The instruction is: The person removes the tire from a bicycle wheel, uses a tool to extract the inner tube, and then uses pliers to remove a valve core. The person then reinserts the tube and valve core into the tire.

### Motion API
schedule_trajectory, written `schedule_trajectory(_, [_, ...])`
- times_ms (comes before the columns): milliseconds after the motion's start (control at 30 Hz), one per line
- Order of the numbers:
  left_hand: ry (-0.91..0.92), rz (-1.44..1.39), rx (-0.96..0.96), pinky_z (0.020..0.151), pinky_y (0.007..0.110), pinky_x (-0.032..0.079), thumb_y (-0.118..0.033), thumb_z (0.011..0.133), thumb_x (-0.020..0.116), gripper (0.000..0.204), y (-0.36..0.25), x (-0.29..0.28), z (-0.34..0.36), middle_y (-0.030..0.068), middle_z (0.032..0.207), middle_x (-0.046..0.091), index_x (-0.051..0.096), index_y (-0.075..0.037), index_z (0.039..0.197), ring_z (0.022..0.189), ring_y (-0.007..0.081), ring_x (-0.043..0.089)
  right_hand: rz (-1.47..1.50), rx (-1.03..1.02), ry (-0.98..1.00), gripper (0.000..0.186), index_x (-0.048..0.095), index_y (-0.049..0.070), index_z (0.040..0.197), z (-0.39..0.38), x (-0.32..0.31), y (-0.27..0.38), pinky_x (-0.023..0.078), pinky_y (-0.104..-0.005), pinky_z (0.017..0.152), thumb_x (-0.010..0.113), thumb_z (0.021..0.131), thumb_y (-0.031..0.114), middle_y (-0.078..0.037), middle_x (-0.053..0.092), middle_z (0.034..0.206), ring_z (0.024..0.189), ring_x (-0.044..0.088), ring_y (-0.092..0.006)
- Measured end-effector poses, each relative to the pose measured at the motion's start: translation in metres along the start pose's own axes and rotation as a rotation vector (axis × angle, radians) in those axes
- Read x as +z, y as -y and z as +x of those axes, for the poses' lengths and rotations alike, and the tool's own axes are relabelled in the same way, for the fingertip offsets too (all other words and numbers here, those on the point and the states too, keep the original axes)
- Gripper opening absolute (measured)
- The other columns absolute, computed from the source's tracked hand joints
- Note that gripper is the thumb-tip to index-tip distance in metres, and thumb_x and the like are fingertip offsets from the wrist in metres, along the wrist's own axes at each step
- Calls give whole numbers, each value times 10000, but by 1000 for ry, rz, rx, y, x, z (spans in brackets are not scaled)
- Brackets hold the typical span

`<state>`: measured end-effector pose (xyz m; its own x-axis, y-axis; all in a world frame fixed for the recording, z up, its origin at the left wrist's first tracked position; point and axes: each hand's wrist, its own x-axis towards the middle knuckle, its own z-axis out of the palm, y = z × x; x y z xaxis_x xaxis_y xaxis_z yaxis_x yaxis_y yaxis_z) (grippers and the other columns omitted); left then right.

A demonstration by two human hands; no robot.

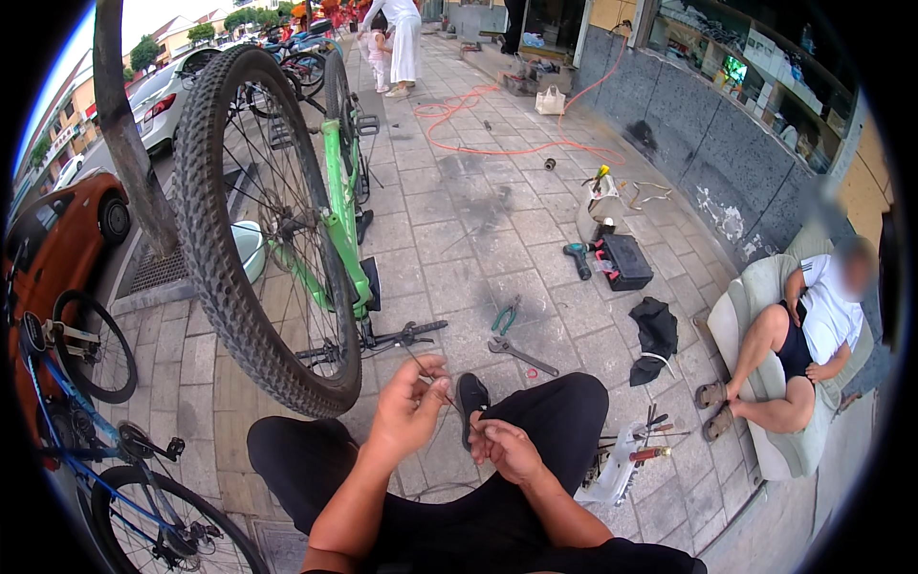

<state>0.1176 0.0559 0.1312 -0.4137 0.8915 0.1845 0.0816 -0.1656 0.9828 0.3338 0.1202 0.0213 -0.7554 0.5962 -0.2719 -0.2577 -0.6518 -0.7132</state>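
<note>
My left hand (409, 409) pinches a thin cable (427, 371); my right hand (507, 448) is curled closed near it. The big tyre (212, 258) crowds my left; open paving (478, 230) lies far ahead.

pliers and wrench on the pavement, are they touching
Apart. The head view shows the green-handled pliers lying just beyond the wrench, with a strip of bare paving between them.

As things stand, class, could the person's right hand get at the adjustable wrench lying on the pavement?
Probably yes. The adjustable wrench lies on open paving just beyond the raised right knee, beside the green-handled pliers. Nothing covers it, but the right hand is busy with a thin cable and would need to lean forward.
</note>
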Motion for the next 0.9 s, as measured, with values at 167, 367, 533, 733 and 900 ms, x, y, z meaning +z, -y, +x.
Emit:
schedule_trajectory(167, [8,16,-7,724,266,578,-43,995,660,280,-8,9,0,84,975,680,578,35,1251,797,121,688,-308,-103,51,269,667,-45,1229,-4,-5,0,552,-305,804,585,1054,142,-83,713,1011,908,678,-159])
schedule_trajectory(367, [-57,69,21,692,257,561,-126,1033,643,248,-1,2,-11,81,886,686,599,47,1204,764,120,673,-413,-112,192,275,671,-27,1227,5,-1,-1,540,-272,797,588,1070,182,-26,691,945,854,644,-99])
schedule_trajectory(533, [-121,-16,50,682,257,562,-144,1048,620,273,-10,10,-8,90,887,663,567,47,1235,735,132,663,-384,-74,155,275,684,-25,1184,0,-2,0,524,-267,741,600,1066,209,-17,672,905,795,625,-93])
schedule_trajectory(733, [-169,-54,108,692,265,571,-129,1046,617,280,-15,11,-7,94,898,653,546,48,1251,740,141,662,-256,-38,101,258,689,-30,1122,-1,-3,-2,521,-289,715,607,1059,207,-40,653,893,762,612,-123])
schedule_trajectory(900, [-194,-64,138,714,270,580,-115,1047,612,268,-16,12,-13,115,938,664,547,47,1250,779,153,675,-115,-37,79,224,692,-6,1099,3,-13,-6,525,-292,694,618,1048,200,-45,666,903,749,619,-131])
